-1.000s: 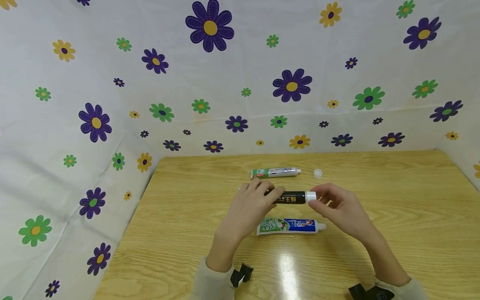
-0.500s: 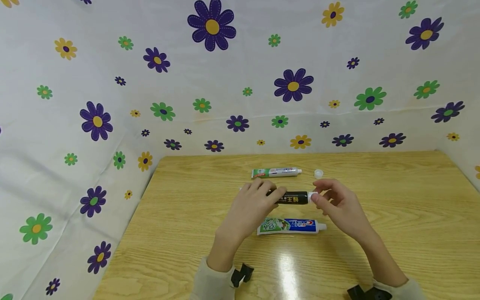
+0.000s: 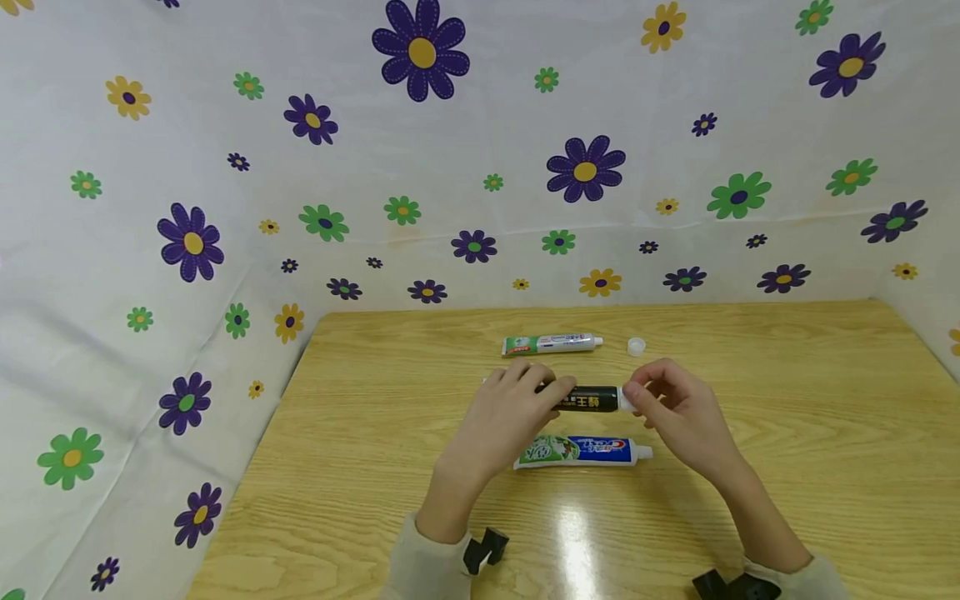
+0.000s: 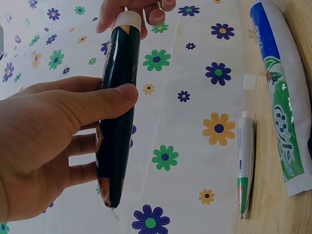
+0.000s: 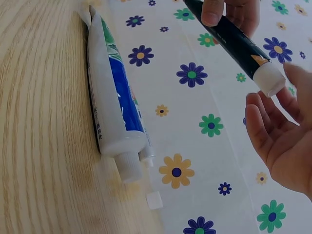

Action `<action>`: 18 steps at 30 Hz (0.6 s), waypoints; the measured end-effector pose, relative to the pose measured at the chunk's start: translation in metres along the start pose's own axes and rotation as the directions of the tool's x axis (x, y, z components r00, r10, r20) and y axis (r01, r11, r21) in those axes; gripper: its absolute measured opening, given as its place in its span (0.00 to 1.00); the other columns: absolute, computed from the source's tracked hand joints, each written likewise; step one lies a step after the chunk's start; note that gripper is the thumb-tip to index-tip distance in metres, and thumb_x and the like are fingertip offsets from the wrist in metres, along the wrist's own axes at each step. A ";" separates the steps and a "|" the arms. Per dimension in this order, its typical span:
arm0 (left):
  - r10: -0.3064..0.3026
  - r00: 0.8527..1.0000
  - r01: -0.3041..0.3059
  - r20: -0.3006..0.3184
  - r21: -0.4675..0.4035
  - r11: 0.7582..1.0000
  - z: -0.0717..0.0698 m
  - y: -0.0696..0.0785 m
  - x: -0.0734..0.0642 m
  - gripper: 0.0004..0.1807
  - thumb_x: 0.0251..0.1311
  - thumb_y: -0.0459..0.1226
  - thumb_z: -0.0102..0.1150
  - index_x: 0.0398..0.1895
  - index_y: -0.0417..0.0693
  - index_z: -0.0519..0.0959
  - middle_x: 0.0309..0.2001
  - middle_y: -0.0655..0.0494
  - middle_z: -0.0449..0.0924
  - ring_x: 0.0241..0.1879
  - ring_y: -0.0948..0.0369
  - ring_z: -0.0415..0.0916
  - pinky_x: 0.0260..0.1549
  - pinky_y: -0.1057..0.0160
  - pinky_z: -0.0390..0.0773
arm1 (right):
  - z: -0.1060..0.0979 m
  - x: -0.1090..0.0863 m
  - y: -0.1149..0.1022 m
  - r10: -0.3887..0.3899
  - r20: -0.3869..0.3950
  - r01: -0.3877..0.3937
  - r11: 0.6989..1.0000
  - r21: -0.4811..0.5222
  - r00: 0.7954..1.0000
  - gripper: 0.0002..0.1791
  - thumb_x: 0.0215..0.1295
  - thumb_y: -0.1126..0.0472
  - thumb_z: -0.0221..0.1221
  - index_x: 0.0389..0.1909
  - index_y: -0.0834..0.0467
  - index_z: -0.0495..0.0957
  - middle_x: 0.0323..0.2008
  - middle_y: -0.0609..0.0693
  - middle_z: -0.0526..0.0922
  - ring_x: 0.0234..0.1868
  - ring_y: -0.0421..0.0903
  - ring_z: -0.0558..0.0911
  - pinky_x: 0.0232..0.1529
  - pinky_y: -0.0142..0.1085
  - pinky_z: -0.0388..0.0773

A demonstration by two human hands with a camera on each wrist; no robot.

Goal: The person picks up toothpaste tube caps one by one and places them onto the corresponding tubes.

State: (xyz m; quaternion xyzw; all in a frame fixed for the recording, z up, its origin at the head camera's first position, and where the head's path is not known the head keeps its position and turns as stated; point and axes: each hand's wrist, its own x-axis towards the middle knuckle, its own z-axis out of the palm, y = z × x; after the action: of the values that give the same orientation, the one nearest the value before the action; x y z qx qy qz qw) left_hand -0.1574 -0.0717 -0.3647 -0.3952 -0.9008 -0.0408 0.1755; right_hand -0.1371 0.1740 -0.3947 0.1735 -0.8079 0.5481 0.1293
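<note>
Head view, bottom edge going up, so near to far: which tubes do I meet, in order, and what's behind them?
Blue-and-green tube on the table → black tube held in the left hand → small green-and-white tube on the table → flower-print cloth.

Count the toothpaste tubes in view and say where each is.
3: the black tube, held in the left hand; the blue-and-green tube, lying on the table; the smaller green-and-white tube, lying farther back.
</note>
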 end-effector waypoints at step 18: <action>0.000 1.000 0.000 -0.012 0.026 1.000 0.000 -0.003 -0.001 0.21 0.61 0.43 0.68 0.58 0.59 0.78 0.48 0.58 0.80 0.50 0.57 0.75 0.49 0.58 0.80 | -0.010 -0.001 0.006 0.043 0.151 -0.033 0.997 -0.070 0.988 0.09 0.66 0.66 0.63 0.46 0.58 0.80 0.34 0.47 0.82 0.32 0.41 0.79 0.28 0.32 0.78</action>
State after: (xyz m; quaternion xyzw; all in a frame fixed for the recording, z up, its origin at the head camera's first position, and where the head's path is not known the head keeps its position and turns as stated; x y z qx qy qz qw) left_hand -0.1591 -0.0747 -0.3647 -0.3925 -0.9001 -0.0313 0.1863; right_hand -0.1387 0.1857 -0.3964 0.1951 -0.8366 0.5081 0.0625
